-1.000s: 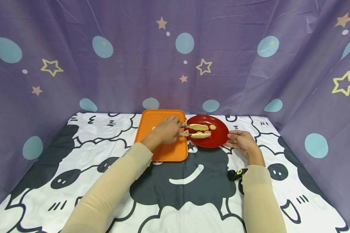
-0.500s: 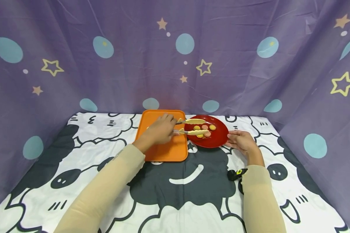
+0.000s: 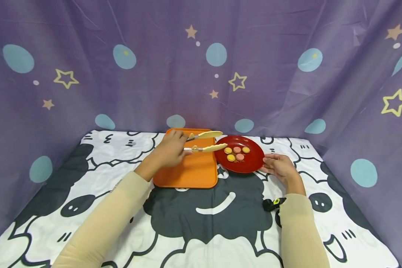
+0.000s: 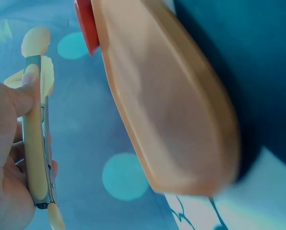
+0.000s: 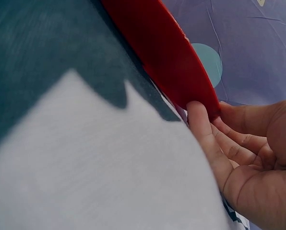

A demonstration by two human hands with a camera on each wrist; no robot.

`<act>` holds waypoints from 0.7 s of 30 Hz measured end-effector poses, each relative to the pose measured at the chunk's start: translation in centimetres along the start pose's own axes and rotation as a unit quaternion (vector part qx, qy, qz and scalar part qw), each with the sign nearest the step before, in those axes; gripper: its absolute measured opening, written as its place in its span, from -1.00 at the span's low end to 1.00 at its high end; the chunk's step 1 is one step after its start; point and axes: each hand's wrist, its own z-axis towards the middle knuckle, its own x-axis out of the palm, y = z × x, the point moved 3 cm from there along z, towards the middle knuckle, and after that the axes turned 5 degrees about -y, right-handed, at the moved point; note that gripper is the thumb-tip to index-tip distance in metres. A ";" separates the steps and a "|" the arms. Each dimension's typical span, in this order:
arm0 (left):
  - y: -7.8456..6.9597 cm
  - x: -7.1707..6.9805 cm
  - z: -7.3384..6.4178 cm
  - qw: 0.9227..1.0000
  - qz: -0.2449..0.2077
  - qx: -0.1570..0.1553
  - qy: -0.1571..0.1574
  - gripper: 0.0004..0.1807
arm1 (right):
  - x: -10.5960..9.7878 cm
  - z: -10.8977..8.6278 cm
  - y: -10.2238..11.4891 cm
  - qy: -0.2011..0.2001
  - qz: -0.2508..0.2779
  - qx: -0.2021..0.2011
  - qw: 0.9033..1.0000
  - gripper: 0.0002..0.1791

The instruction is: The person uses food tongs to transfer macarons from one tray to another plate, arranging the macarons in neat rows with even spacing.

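My left hand (image 3: pixel 170 148) grips a pair of tongs (image 3: pixel 206 148) with cream-coloured tips, held above the orange tray (image 3: pixel 187 175). The tong arms stand apart with nothing between them, their tips reaching toward the plate's left edge. In the left wrist view, the fingers wrap round the cream handle (image 4: pixel 33 143). My right hand (image 3: pixel 279 167) pinches the right rim of the red plate (image 3: pixel 254 162), thumb on top and fingers beneath, as the right wrist view shows. Several yellow macarons (image 3: pixel 231 158) and pink macarons (image 3: pixel 240 157) lie grouped on the plate's left half.
A cloth (image 3: pixel 211 223) with black-and-white cartoon sheep covers the table. Behind it hangs a purple curtain (image 3: pixel 154 74) printed with stars and dots, also closing off both sides. Tray and plate sit side by side near the back edge.
The left hand has drawn the tongs leftward, off the macarons and over the tray, uncovering the whole group. The right hand keeps its hold on the plate's rim.
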 end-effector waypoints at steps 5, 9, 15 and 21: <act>1.7 -0.5 -1.6 1.000 0.003 -0.014 -0.012 -0.34 | 0.0 0.0 -0.1 -0.001 -0.005 -0.007 1.000 -0.56; 3.0 -0.9 -2.7 0.999 0.007 -0.030 -0.019 -0.36 | 0.0 0.1 -0.1 0.006 -0.002 -0.008 1.000 -0.53; 4.9 -1.7 -4.4 0.998 0.003 -0.063 -0.018 -0.33 | -0.1 0.1 -0.2 0.010 0.003 -0.007 1.000 -0.53; 6.9 -2.6 -6.1 0.995 0.006 -0.093 -0.019 -0.35 | -0.1 0.1 -0.1 0.006 -0.004 -0.006 1.000 -0.55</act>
